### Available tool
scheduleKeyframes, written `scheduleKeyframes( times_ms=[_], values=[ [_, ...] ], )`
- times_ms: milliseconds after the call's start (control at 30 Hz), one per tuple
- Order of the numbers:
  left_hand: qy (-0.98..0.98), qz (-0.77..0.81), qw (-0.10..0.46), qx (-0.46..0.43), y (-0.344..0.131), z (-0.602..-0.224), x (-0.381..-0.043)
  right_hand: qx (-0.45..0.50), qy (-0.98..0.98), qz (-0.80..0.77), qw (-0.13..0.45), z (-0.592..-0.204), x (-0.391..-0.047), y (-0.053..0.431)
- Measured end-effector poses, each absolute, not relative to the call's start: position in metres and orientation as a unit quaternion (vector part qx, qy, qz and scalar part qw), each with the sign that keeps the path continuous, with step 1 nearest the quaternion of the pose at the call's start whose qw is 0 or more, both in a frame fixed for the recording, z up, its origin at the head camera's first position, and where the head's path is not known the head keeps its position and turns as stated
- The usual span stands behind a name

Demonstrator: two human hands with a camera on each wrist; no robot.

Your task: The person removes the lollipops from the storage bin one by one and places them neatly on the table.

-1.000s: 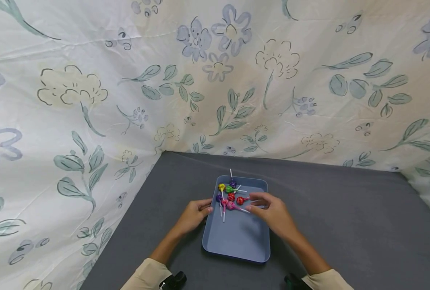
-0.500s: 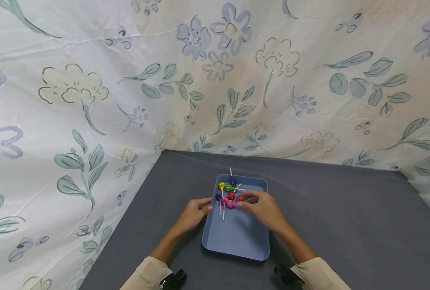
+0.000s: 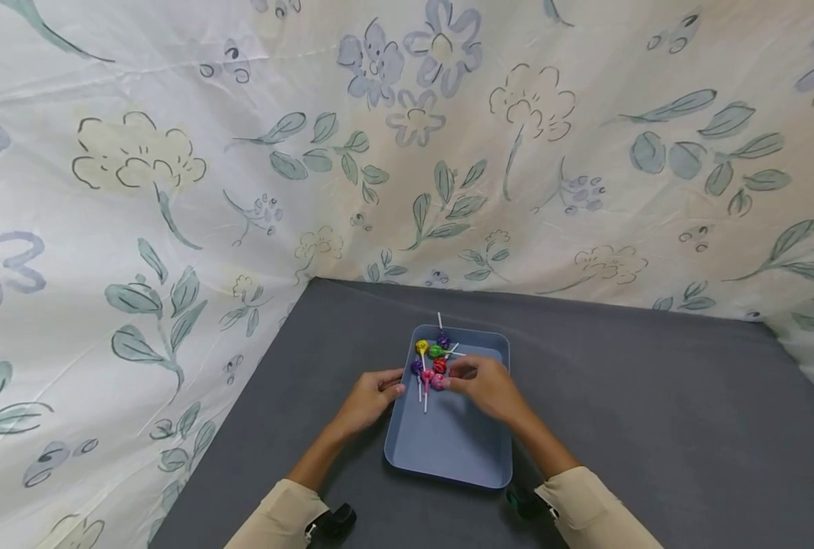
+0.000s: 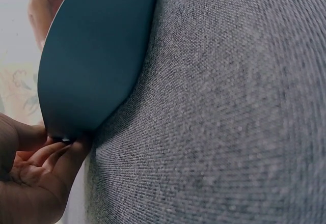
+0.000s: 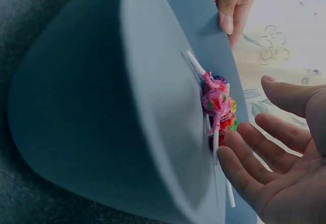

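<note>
A blue-grey tray (image 3: 448, 442) holds several wrapped lollipops near its far left part. My left hand (image 3: 369, 400) grips the tray's left rim; in the left wrist view the thumb and fingers of the left hand (image 4: 38, 173) pinch its edge. Over the lollipops, my right hand (image 3: 485, 387) reaches in from the right. The right wrist view shows that hand (image 5: 285, 152) with thumb and fingers apart, fingertips right by the sticks. Nearest are a pink lollipop (image 3: 437, 381) and a red lollipop (image 3: 440, 366). A yellow lollipop (image 3: 422, 347) and a green lollipop (image 3: 437, 351) lie farther back.
The tray rests on a dark grey cloth-covered table (image 3: 626, 412). Behind and to the left hangs a floral curtain (image 3: 256, 183). One purple lollipop (image 3: 444, 341) has its stick poking past the tray's far rim. Dark devices sit at both wrists.
My right hand has moved left and slightly away from me, over the red and pink lollipops, now covering part of them. The left hand stays at the tray's rim. The view has shifted slightly.
</note>
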State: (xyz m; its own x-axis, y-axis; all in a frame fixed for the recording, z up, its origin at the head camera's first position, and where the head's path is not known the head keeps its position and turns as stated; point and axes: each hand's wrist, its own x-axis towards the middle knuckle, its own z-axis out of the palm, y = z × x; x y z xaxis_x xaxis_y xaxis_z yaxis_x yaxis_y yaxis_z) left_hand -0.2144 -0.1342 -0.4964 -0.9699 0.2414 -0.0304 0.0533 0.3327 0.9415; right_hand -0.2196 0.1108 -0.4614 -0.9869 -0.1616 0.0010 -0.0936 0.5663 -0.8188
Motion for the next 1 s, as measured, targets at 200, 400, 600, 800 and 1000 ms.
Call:
scheduleKeyframes(
  times_ms=[200,400,600,800,1000],
  values=[
    [0.813,0.569,0.083,0.091,-0.136,-0.495,-0.215,-0.072,0.882,-0.465,0.035,-0.467,-0.225,0.106],
    [0.812,0.571,0.084,0.093,-0.138,-0.495,-0.213,-0.081,0.890,-0.448,0.026,-0.470,-0.228,0.101],
    [0.811,0.570,0.088,0.093,-0.139,-0.494,-0.213,-0.091,0.901,-0.424,0.026,-0.467,-0.230,0.097],
    [0.812,0.569,0.086,0.096,-0.139,-0.493,-0.212,-0.089,0.909,-0.405,0.035,-0.458,-0.232,0.094],
    [0.816,0.563,0.083,0.098,-0.139,-0.493,-0.212,-0.120,0.917,-0.378,0.041,-0.451,-0.233,0.095]
  ],
)
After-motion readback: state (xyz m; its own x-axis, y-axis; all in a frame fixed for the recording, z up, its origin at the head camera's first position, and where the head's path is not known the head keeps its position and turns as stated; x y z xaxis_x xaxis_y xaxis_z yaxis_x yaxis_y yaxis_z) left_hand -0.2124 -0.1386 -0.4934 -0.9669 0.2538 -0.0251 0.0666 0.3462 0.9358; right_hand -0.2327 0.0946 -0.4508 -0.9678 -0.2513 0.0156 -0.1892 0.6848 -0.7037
